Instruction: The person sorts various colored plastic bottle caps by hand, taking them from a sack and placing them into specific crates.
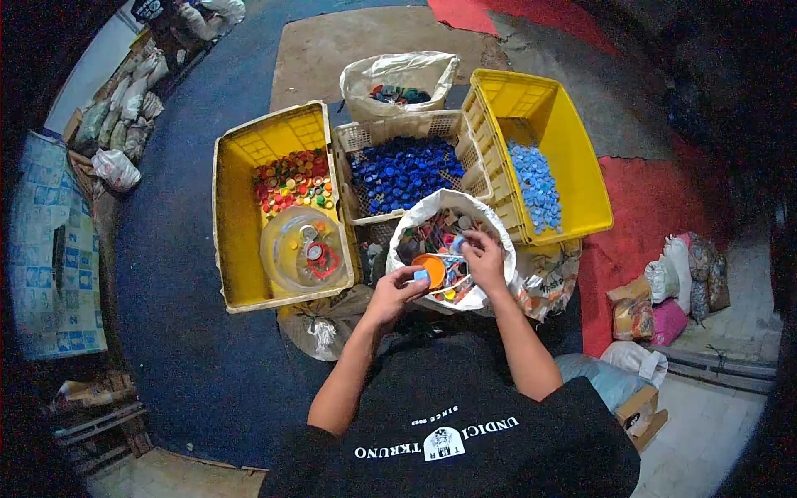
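Note:
My left hand [397, 292] is closed on an orange lid [433, 267] and a light blue cap [421, 275] over the near rim of a white sack [496, 217]. Between the fingers of my right hand [486, 261] is another light blue cap [458, 243], above the same sack. Mixed caps and small plastic pieces in several colours fill the sack. Just beyond it, dark blue caps [403, 170] lie in a white crate [365, 133].
At left, a yellow bin [237, 241] holds red, orange and yellow caps [295, 178] and a clear round container [290, 253]. A yellow bin [573, 158] at right holds light blue caps [535, 187]. Another white sack [361, 79] stands behind the crate. Filled bags [664, 282] lie far right.

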### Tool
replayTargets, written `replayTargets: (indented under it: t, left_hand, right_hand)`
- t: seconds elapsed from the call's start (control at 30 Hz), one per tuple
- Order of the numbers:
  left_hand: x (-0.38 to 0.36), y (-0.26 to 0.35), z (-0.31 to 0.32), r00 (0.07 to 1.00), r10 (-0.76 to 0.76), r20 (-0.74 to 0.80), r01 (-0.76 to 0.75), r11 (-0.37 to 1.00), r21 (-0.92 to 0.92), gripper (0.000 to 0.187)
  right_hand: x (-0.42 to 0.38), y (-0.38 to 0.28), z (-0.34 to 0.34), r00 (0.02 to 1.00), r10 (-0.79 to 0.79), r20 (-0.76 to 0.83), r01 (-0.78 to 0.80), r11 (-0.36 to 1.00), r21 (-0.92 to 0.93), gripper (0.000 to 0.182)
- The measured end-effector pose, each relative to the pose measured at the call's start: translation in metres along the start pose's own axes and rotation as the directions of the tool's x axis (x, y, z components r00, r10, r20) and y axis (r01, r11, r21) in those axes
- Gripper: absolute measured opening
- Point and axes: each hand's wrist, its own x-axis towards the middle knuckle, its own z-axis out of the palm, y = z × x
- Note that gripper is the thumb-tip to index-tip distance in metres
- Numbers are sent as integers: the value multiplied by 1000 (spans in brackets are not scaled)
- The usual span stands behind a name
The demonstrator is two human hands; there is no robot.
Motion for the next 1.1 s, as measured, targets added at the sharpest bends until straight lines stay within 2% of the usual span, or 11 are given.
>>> replayTargets:
  t: [0.1, 0.17, 0.27, 0.37, 0.5, 0.67, 0.77, 0.83, 0.9, 0.93, 1.1]
  left_hand:
    - [4, -3, -1, 995, 5, 96, -14, 996, 86, 42]
    - [1, -6, -1, 992, -4, 126, -6, 997, 81, 43]
    - [-4, -13, -6, 986, -77, 150, 56, 988, 143, 42]
    - [-13, -14, -10, 984, -137, 117, 110, 971, 212, 44]
    - [-22, -16, -14, 994, 64, 84, -86, 952, 295, 48]
    - [-34, -10, -23, 992, 112, 57, -122, 963, 240, 46]
    - [-34, -14, -39, 995, 97, -8, -84, 899, 431, 45]
    - [-43, -16, -43, 997, 58, -47, -47, 975, 217, 43]
    - [-49, -13, -50, 996, 53, -67, -38, 977, 208, 43]
    - [-49, -16, -53, 995, 26, -97, -7, 982, 191, 43]
    - [-38, -23, -47, 987, 44, -152, -2, 964, 266, 37]
  right_hand:
    - [-33, -9, 7, 967, 0, 255, 32, 992, -123, 21]
    - [-57, -22, 15, 945, 166, 283, -175, 985, 4, 20]
    - [-74, -10, 15, 966, 63, 249, -32, 991, -128, 20]
    - [-89, -25, 20, 948, 182, 259, -158, 981, -112, 21]
    - [-97, -25, 32, 923, 301, 237, -339, 931, 135, 18]
    - [-90, -15, 49, 944, 232, 234, -259, 961, 93, 18]
    - [-87, -10, 57, 939, 212, 270, -194, 977, -91, 24]
    - [-81, -31, 59, 908, 191, 373, -97, 961, -257, 28]
    - [-80, -31, 63, 861, 73, 503, -70, 997, -26, 30]
    - [-82, -37, 66, 862, -86, 500, 125, 991, -44, 28]
    - [-94, -23, 69, 897, 135, 422, -55, 979, -196, 25]
